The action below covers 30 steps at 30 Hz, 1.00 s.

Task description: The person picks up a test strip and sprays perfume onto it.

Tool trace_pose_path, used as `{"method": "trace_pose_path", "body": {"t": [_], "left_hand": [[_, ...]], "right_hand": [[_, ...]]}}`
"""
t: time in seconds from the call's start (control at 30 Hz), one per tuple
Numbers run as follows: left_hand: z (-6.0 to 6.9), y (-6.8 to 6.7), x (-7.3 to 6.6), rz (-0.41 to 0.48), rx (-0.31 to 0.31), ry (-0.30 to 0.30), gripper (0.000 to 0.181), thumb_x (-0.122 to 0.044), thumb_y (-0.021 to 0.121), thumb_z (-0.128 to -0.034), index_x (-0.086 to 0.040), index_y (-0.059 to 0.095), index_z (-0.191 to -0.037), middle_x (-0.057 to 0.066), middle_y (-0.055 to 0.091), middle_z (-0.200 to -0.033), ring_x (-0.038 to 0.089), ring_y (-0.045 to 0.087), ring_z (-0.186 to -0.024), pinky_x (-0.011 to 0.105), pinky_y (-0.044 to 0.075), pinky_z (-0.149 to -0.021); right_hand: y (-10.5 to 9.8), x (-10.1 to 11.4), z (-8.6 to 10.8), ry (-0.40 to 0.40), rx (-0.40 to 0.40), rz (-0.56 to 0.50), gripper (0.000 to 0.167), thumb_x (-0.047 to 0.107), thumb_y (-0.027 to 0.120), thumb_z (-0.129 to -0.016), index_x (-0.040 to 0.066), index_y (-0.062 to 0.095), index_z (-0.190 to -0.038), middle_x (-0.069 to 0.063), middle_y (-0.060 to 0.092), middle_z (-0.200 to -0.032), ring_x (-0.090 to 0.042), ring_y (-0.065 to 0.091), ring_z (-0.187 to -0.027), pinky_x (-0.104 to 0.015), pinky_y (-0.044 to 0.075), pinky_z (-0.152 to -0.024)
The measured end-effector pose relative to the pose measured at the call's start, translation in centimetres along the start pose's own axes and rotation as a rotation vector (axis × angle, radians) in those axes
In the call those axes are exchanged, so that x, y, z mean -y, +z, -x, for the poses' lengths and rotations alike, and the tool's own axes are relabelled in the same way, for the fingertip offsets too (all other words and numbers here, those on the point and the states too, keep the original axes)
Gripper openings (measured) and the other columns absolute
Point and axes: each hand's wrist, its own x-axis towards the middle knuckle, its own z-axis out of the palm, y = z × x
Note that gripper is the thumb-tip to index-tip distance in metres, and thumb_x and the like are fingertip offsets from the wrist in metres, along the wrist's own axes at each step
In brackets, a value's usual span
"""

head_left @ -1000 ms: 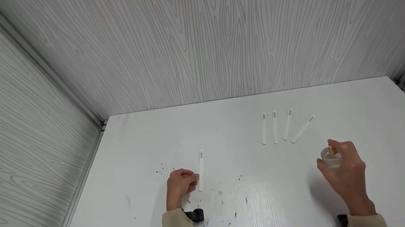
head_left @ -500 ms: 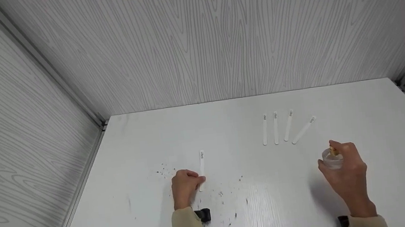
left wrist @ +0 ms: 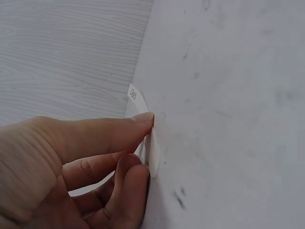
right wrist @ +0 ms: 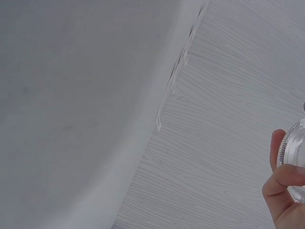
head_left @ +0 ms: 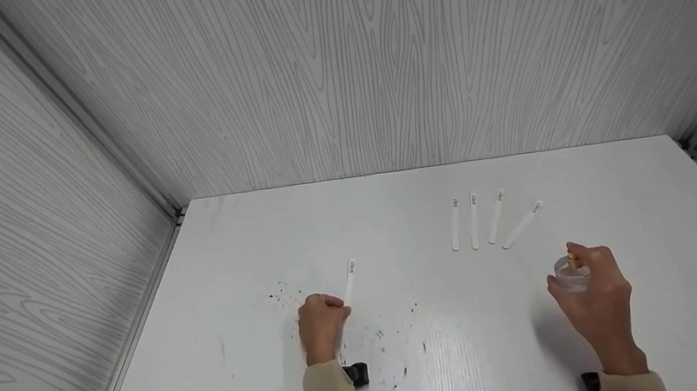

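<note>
My left hand (head_left: 322, 326) pinches a white paper test strip (head_left: 350, 279) between thumb and fingertips, left of the table's middle. In the left wrist view, the strip (left wrist: 138, 101) curves beyond the fingertips, dark print at its far end; fingers hide its middle. At the right, my right hand (head_left: 598, 292) grips a small clear glass perfume bottle (head_left: 567, 277) with a gold top, a finger lying at that top. The right wrist view catches only part of this bottle (right wrist: 289, 148), its ribbed glass cut off by the frame's edge.
Several more white test strips (head_left: 474, 224) lie side by side at the back right of the white table (head_left: 249, 232), one slanted. Dark specks (head_left: 380, 333) are scattered around the left hand. Wood-grain panels (head_left: 336, 74) stand behind and at the sides.
My left hand has shifted slightly right and taken hold of the strip, whose printed end now leans a little further right. The right hand with the perfume bottle has stayed almost still.
</note>
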Motion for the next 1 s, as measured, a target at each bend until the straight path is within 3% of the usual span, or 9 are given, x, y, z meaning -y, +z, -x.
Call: {"method": "trace_pose_path", "body": {"t": [0.23,0.4,0.63,0.7,0.83,1.0], "left_hand": [[0.72,0.37,-0.36,-0.06,-0.078,0.025,0.008,0.003,0.078,-0.0833,0.0,0.071,-0.085,0.011,0.07,-0.081,0.025,0.068,-0.071,0.043,0.057,-0.065],[0.89,0.31,-0.53,-0.102,-0.067,0.059,0.008,0.006,0.074,-0.0842,-0.001,0.07,-0.082,0.009,0.068,-0.08,0.026,0.066,-0.071,0.045,0.057,-0.063],[0.71,0.6,-0.75,-0.206,-0.03,0.157,0.011,0.008,0.065,-0.0862,0.0,0.072,-0.086,0.012,0.067,-0.089,0.033,0.067,-0.084,0.049,0.058,-0.07],[0.74,0.51,-0.66,-0.213,-0.014,0.199,0.01,0.008,0.064,-0.0876,0.0,0.072,-0.087,0.013,0.068,-0.089,0.034,0.067,-0.084,0.049,0.057,-0.072],[0.73,0.22,-0.38,-0.136,0.06,0.226,0.008,0.006,0.064,-0.09,0.002,0.07,-0.094,0.014,0.069,-0.09,0.032,0.068,-0.085,0.047,0.057,-0.075],[0.63,0.25,-0.7,0.03,0.189,0.237,0.016,0.004,0.06,-0.0945,0.009,0.069,-0.107,0.013,0.069,-0.087,0.024,0.065,-0.077,0.041,0.056,-0.072]], "right_hand": [[0.08,-0.05,0.19,0.003,-0.014,-0.007,0.061,-0.028,0.077,-0.059,-0.01,0.059,-0.114,-0.025,0.061,-0.1,-0.03,0.061,-0.092,-0.004,0.035,-0.093],[0.26,-0.15,0.28,0.01,-0.037,-0.014,0.063,-0.03,0.078,-0.056,-0.01,0.06,-0.113,-0.025,0.061,-0.099,-0.029,0.06,-0.09,-0.004,0.035,-0.089],[0.05,0.01,0.1,0.002,-0.036,-0.016,0.06,-0.029,0.077,-0.058,-0.011,0.06,-0.113,-0.026,0.062,-0.101,-0.001,0.053,-0.101,-0.005,0.036,-0.09],[0.07,-0.02,0.11,0.001,-0.036,-0.015,0.06,-0.029,0.077,-0.058,-0.011,0.06,-0.112,-0.026,0.062,-0.1,-0.001,0.053,-0.101,-0.005,0.036,-0.09],[0.11,-0.05,0.14,0.005,-0.032,-0.014,0.06,-0.029,0.077,-0.058,-0.01,0.06,-0.112,-0.025,0.062,-0.099,-0.001,0.053,-0.101,-0.004,0.036,-0.091],[0.12,0.05,0.2,0.011,-0.019,-0.004,0.061,-0.029,0.078,-0.058,-0.01,0.06,-0.113,-0.025,0.061,-0.1,-0.013,0.058,-0.098,-0.004,0.035,-0.09]]}}
